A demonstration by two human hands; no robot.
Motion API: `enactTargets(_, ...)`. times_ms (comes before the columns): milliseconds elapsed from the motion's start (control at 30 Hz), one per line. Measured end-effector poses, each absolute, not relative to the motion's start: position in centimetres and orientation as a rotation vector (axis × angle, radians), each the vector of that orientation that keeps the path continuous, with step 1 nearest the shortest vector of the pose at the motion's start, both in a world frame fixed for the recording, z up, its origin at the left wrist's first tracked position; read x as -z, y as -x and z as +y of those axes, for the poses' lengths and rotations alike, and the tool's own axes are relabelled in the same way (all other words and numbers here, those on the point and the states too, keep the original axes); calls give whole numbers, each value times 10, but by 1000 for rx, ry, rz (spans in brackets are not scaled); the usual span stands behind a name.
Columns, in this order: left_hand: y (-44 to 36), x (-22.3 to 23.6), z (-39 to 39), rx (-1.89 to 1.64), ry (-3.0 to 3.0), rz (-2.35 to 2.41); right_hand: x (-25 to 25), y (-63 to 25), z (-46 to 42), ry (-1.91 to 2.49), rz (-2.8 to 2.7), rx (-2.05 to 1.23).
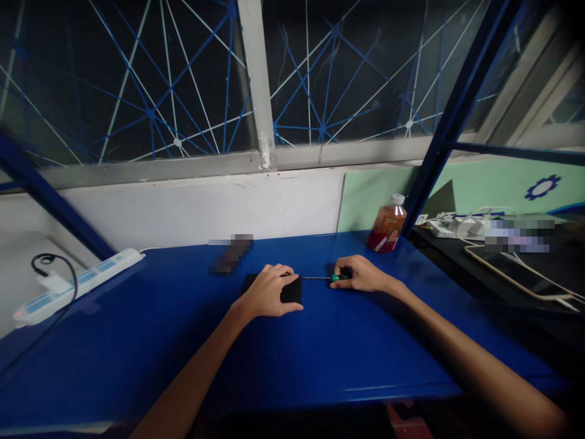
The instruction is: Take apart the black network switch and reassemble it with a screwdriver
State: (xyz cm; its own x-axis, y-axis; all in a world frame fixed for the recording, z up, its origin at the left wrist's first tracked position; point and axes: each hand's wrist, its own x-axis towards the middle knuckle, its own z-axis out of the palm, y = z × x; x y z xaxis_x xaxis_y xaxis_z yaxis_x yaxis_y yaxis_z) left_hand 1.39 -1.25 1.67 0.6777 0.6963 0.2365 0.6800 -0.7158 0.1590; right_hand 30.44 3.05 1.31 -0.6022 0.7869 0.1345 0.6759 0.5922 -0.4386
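My left hand (pixel 269 291) lies over a flat black box-like object (pixel 291 292) on the blue table. Its fingers reach across the top and far side, with the thumb at the near right corner, holding it down. Part of the object is hidden under the palm. To the right, my right hand (pixel 359 274) is closed around the green and black handle of a screwdriver (pixel 335 278). The thin metal shaft lies almost level and points left, its tip at or very close to the object's right edge. Whether the tip touches cannot be made out.
Behind my left hand lies a blurred-out dark oblong thing (pixel 233 256). A bottle of red drink (pixel 388 224) stands at the back right. A white power strip (pixel 82 286) runs along the left edge. On a black side table are a phone (pixel 516 271) and cables.
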Motion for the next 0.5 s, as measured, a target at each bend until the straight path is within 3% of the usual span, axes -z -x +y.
enactTargets(500, -13, -17, -12, -407, -2810, 1158, -15, -303, 28, 1189, -2539, -425)
